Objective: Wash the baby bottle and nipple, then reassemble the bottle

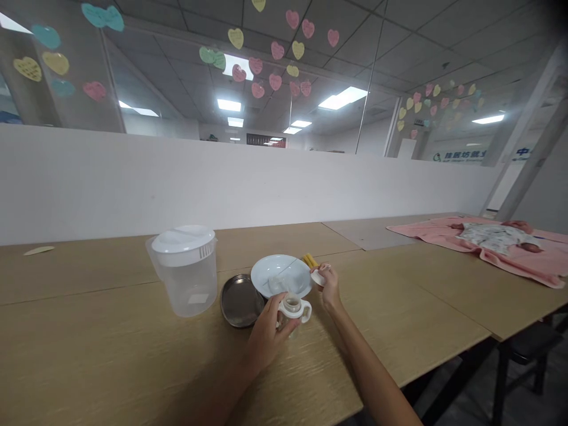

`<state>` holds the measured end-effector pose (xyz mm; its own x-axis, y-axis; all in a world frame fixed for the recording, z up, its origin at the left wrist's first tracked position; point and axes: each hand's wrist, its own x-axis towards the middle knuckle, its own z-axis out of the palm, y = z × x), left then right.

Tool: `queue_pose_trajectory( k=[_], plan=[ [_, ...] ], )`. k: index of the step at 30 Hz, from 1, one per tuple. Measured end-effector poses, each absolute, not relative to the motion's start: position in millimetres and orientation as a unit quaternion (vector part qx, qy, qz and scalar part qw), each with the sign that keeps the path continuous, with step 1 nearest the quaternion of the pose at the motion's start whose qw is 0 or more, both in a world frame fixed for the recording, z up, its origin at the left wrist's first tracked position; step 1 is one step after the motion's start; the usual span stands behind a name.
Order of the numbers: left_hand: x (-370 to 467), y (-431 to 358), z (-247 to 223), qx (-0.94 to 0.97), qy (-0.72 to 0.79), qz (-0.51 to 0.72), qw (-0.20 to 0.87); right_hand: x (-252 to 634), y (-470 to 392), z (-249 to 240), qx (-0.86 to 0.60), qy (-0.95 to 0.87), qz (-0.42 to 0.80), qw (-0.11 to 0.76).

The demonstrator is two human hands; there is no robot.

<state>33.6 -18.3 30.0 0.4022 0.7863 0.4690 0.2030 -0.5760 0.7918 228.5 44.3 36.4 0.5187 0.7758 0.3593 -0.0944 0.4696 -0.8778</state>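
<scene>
My left hand [268, 332] is wrapped round a small clear bottle [291, 306] with a white collar and side handles; its mouth is uncovered. Up and to the right, my right hand [329, 286] pinches a small white piece [318, 277], which looks like the bottle's top, over the right rim of a white bowl [264, 267]. Some clear item and a thin stick lie in the bowl. An oval metal tray [239, 302] rests on the table, left of the bottle. Yellow sticks [310, 260] lie behind my right hand.
A clear plastic bucket with a white lid [189, 272] stands left of the tray. On the table's right, a baby doll [497, 236] lies on a pink blanket [523, 267]. A white partition [266, 189] runs behind. A dark stool [528, 346] is at lower right.
</scene>
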Motion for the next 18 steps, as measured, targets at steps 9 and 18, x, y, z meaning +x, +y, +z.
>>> queue_pose_trajectory(
  k=[9, 18],
  plan=[
    [33, -17, 28, 0.773, 0.322, 0.434, 0.333, 223, 47, 44, -0.409, -0.369, 0.374, 0.746],
    [32, -17, 28, 0.776, 0.322, 0.432, 0.328, 229, 54, 35, -0.396, -0.387, 0.322, 0.768]
  ],
)
